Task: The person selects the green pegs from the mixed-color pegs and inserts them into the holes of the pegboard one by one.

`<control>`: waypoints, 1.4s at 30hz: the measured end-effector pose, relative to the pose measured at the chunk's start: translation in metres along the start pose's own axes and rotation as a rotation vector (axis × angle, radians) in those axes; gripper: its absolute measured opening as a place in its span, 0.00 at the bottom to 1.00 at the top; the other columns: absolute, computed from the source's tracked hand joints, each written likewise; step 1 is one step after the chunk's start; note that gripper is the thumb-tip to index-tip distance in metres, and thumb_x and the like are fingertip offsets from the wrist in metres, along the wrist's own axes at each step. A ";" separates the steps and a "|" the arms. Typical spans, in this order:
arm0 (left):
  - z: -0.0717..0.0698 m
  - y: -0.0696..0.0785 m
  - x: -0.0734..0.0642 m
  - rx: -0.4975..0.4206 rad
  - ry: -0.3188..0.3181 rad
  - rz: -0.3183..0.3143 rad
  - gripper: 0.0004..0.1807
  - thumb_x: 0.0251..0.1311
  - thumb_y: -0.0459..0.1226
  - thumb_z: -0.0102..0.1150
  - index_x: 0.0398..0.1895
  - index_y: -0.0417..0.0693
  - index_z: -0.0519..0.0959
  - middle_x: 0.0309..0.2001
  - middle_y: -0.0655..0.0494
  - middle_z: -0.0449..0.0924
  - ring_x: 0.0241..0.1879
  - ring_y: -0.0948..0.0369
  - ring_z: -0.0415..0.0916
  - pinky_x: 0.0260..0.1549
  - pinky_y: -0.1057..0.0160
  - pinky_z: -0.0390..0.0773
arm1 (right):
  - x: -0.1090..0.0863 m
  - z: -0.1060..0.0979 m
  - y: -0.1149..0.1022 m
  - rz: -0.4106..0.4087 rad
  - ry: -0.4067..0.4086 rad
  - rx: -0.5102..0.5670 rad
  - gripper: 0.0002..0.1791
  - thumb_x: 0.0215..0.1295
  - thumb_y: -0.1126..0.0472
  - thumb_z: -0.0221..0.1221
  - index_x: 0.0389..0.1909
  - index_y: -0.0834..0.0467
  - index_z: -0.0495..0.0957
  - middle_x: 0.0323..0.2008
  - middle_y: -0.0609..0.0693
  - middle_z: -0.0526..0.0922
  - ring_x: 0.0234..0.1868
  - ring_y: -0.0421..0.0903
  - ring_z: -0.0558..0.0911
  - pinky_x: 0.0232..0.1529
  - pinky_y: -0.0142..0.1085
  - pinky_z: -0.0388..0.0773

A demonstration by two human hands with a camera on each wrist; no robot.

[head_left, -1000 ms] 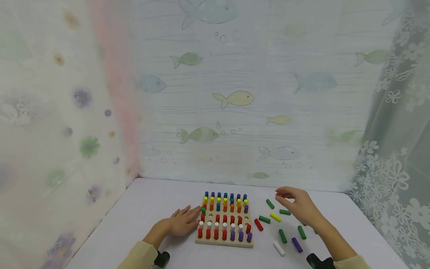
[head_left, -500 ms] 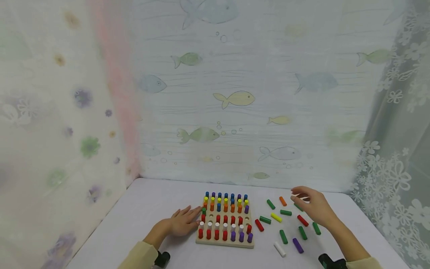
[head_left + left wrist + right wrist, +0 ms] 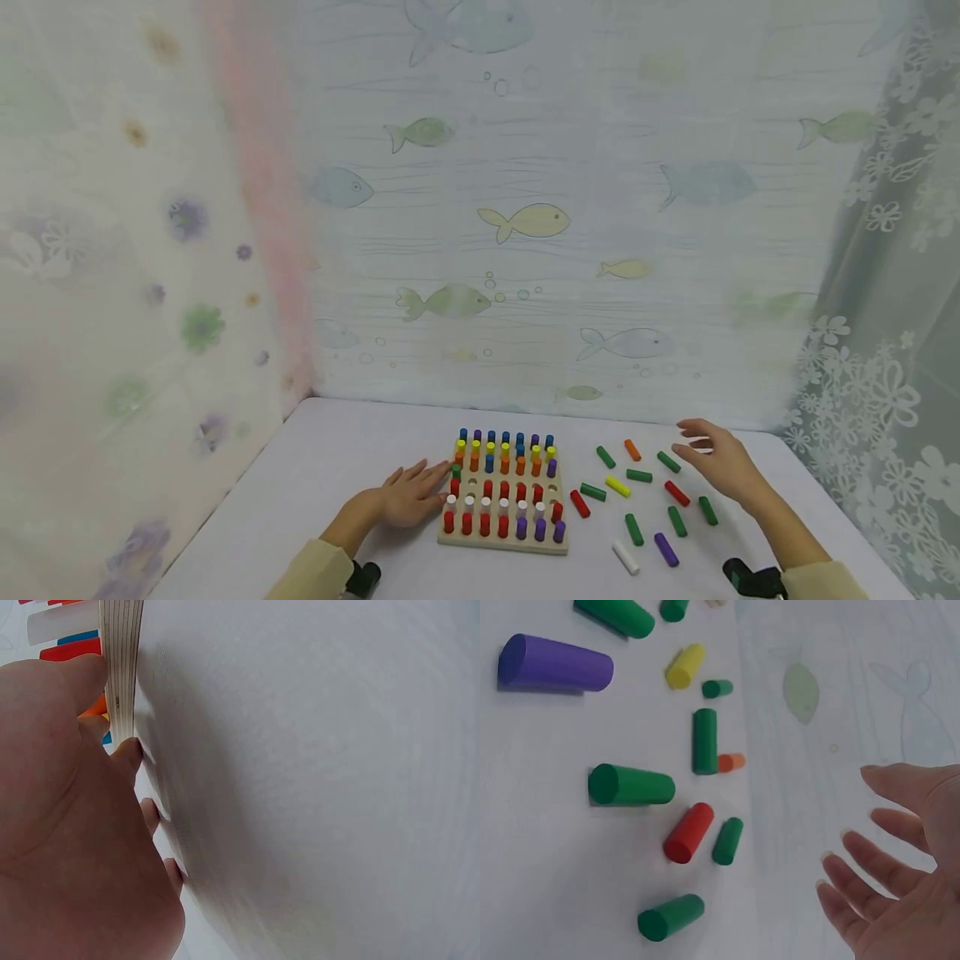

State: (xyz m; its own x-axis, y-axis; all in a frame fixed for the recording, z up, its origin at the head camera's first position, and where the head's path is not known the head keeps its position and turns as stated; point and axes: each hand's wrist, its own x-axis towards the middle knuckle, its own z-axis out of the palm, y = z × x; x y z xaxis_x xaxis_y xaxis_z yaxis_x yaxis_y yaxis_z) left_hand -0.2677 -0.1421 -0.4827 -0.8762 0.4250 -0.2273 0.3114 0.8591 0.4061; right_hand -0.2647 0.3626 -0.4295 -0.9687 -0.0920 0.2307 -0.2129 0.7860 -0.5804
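Note:
My left hand (image 3: 408,496) rests at the left side of a wooden pegboard (image 3: 501,543), thumb and fingertips against its edge. Rows of coloured pegs stand in the board: blue, yellow, orange, red, white and purple, with one green peg (image 3: 455,472) at the left. A few holes show bare wood between the middle rows. Off to the right, my right hand (image 3: 716,458) hovers over the table with fingers loosely spread and nothing in them. Nearest to it lie a green peg (image 3: 669,462) and a red peg (image 3: 677,493); the right wrist view shows the palm (image 3: 922,900) apart from every peg.
Between board and right hand, loose pegs lie on the white cloth (image 3: 360,450): several green ones, an orange peg (image 3: 632,450), a yellow peg (image 3: 618,486), a purple peg (image 3: 666,550) and a white peg (image 3: 626,557). A fish-print curtain (image 3: 525,350) hangs behind the table.
My right hand has moved to the right, away from the board, and its fingers have spread. Orange, green and red pegs it covered now show. The left hand stays put.

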 end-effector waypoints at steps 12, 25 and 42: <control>0.000 0.001 0.000 -0.003 -0.006 -0.008 0.36 0.77 0.55 0.46 0.82 0.54 0.54 0.79 0.55 0.59 0.81 0.47 0.45 0.75 0.35 0.42 | 0.011 0.009 0.023 0.190 -0.089 0.058 0.37 0.74 0.51 0.60 0.70 0.73 0.61 0.64 0.78 0.68 0.62 0.74 0.72 0.55 0.61 0.78; 0.001 -0.001 0.001 -0.030 -0.013 0.010 0.38 0.77 0.57 0.45 0.82 0.53 0.53 0.80 0.51 0.58 0.81 0.45 0.43 0.75 0.34 0.39 | 0.019 0.025 0.042 0.249 -0.120 0.099 0.37 0.73 0.53 0.59 0.69 0.75 0.59 0.64 0.80 0.66 0.62 0.76 0.69 0.58 0.64 0.75; 0.000 -0.001 0.001 -0.026 -0.006 0.011 0.37 0.77 0.55 0.46 0.82 0.53 0.54 0.79 0.52 0.58 0.81 0.45 0.44 0.75 0.34 0.40 | 0.025 0.039 0.046 0.328 -0.085 0.132 0.30 0.71 0.57 0.60 0.61 0.78 0.69 0.54 0.75 0.75 0.53 0.66 0.76 0.55 0.59 0.77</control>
State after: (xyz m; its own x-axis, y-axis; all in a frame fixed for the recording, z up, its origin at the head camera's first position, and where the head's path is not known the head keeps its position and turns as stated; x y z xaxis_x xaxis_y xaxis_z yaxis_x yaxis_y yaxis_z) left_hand -0.2687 -0.1423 -0.4830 -0.8707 0.4358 -0.2281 0.3110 0.8470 0.4312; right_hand -0.3037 0.3723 -0.4807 -0.9941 0.0975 -0.0470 0.1019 0.6969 -0.7099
